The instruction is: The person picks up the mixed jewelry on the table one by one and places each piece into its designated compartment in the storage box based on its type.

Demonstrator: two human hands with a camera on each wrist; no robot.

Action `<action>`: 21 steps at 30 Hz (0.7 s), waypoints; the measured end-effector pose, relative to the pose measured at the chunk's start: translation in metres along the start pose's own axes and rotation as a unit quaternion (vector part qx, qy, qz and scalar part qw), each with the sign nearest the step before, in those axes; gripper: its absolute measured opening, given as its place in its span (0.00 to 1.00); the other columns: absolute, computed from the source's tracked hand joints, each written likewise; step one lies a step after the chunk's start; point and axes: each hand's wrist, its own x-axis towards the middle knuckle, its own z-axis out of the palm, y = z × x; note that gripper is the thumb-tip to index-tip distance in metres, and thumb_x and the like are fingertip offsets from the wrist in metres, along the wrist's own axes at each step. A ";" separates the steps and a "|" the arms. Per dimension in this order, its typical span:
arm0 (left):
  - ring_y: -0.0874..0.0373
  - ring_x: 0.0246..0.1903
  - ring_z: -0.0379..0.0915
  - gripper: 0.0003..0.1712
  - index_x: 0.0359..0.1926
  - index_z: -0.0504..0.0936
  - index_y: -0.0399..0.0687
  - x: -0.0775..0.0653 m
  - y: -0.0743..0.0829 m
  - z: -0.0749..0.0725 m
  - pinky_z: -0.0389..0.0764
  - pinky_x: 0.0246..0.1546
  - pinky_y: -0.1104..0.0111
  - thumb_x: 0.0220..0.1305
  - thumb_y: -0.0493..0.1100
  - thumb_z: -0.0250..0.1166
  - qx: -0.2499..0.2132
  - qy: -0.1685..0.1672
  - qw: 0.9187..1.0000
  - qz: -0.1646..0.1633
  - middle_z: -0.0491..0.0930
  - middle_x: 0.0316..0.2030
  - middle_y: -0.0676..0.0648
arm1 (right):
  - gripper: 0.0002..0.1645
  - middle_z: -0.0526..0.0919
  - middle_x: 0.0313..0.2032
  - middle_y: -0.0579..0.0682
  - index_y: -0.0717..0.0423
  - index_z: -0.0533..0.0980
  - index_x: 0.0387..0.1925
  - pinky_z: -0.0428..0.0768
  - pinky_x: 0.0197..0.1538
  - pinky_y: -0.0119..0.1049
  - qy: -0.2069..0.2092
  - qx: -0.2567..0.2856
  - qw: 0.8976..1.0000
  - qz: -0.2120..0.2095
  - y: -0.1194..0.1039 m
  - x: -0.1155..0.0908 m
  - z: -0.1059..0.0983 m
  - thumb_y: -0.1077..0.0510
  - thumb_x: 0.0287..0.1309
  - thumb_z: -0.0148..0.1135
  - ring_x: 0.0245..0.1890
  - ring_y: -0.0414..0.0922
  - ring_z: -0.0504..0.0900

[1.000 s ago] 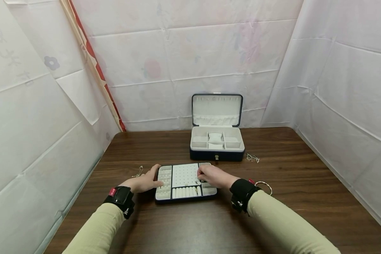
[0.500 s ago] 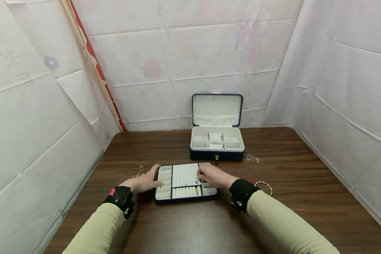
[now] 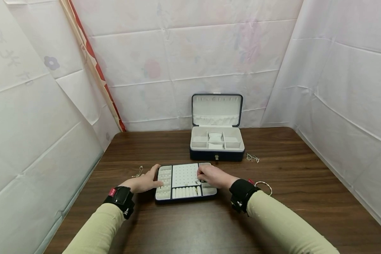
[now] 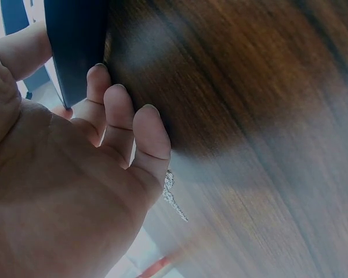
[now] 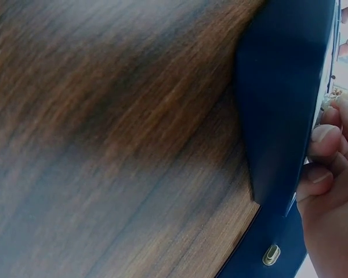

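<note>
A navy jewelry tray [image 3: 186,201] with white lining lies on the table. It has a perforated earring panel [image 3: 184,174], ring rolls [image 3: 184,192] and side compartments. My left hand [image 3: 143,181] holds the tray's left end, thumb on top and fingers along the outer wall; the navy wall [image 4: 78,52] shows in the left wrist view. Over the panel's right side, my right hand [image 3: 213,175] pinches a small shiny piece that looks like an earring [image 3: 197,182], mostly hidden by the fingers. A gold-coloured ring [image 3: 196,189] sits among the rolls at the right.
Behind the tray stands an open navy jewelry box [image 3: 217,155], its lid [image 3: 217,109] upright. A silvery chain [image 3: 252,158] lies right of the box, another chain [image 3: 139,171] beyond my left hand. A bangle [image 3: 264,187] lies by my right wrist. White sheets surround the table.
</note>
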 end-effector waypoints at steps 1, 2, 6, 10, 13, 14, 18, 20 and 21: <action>0.20 0.74 0.33 0.54 0.81 0.38 0.42 0.000 0.000 0.000 0.44 0.69 0.30 0.73 0.56 0.62 0.000 0.000 1.000 0.001 0.41 0.79 0.30 | 0.06 0.73 0.31 0.43 0.54 0.76 0.38 0.71 0.38 0.34 0.000 0.001 1.000 0.000 0.000 0.000 0.000 0.61 0.75 0.56 0.31 0.38 0.69; 0.20 0.74 0.34 0.54 0.81 0.38 0.42 0.000 0.000 0.000 0.44 0.69 0.30 0.73 0.56 0.63 -0.001 0.001 1.000 0.001 0.41 0.79 0.30 | 0.06 0.73 0.31 0.43 0.55 0.76 0.38 0.71 0.38 0.34 0.001 0.001 1.000 0.000 0.000 0.000 0.000 0.61 0.75 0.56 0.31 0.39 0.69; 0.21 0.74 0.33 0.54 0.81 0.38 0.41 0.000 0.000 0.000 0.43 0.69 0.30 0.73 0.55 0.63 -0.003 0.001 1.000 0.005 0.41 0.79 0.30 | 0.06 0.73 0.31 0.43 0.54 0.76 0.38 0.70 0.38 0.34 0.001 -0.002 1.000 0.000 0.000 0.000 0.000 0.61 0.75 0.56 0.31 0.39 0.69; 0.21 0.74 0.34 0.54 0.81 0.38 0.41 0.000 -0.001 0.000 0.44 0.69 0.30 0.73 0.55 0.63 0.000 0.001 1.000 0.008 0.41 0.79 0.30 | 0.06 0.74 0.31 0.43 0.55 0.76 0.38 0.71 0.38 0.34 0.002 -0.002 1.000 -0.005 0.000 -0.001 0.000 0.61 0.75 0.56 0.31 0.39 0.69; 0.21 0.74 0.35 0.54 0.81 0.38 0.41 0.000 -0.001 0.000 0.45 0.69 0.30 0.73 0.55 0.63 0.002 0.002 1.000 0.008 0.41 0.79 0.30 | 0.05 0.74 0.31 0.43 0.55 0.76 0.38 0.71 0.38 0.34 0.003 0.000 1.000 -0.011 0.000 0.000 0.000 0.61 0.75 0.56 0.31 0.39 0.69; 0.21 0.74 0.35 0.54 0.81 0.38 0.41 0.000 -0.001 0.000 0.45 0.69 0.30 0.73 0.55 0.63 0.002 0.002 1.000 0.008 0.41 0.79 0.30 | 0.05 0.74 0.31 0.43 0.55 0.76 0.38 0.71 0.38 0.34 0.003 0.001 1.000 -0.012 0.000 0.000 0.000 0.61 0.75 0.56 0.31 0.38 0.69; 0.21 0.74 0.35 0.54 0.81 0.38 0.41 0.000 -0.001 0.000 0.45 0.69 0.30 0.73 0.55 0.63 0.003 0.002 1.000 0.008 0.41 0.79 0.30 | 0.06 0.74 0.31 0.43 0.55 0.76 0.38 0.71 0.39 0.34 0.006 -0.005 1.000 -0.018 0.001 0.001 0.001 0.62 0.74 0.56 0.32 0.38 0.69; 0.21 0.74 0.35 0.54 0.81 0.38 0.41 0.000 -0.001 0.000 0.45 0.69 0.30 0.73 0.55 0.63 0.003 0.002 1.000 0.008 0.41 0.79 0.30 | 0.05 0.75 0.32 0.42 0.54 0.76 0.37 0.72 0.39 0.34 0.008 -0.013 1.000 -0.020 0.001 0.001 0.001 0.62 0.74 0.57 0.32 0.38 0.70; 0.21 0.74 0.35 0.54 0.81 0.38 0.41 0.000 -0.001 0.000 0.45 0.69 0.30 0.73 0.55 0.63 0.003 0.002 1.000 0.007 0.41 0.79 0.30 | 0.05 0.75 0.32 0.42 0.54 0.77 0.37 0.72 0.40 0.34 0.009 -0.018 1.000 -0.019 0.001 0.002 0.001 0.62 0.74 0.57 0.32 0.38 0.70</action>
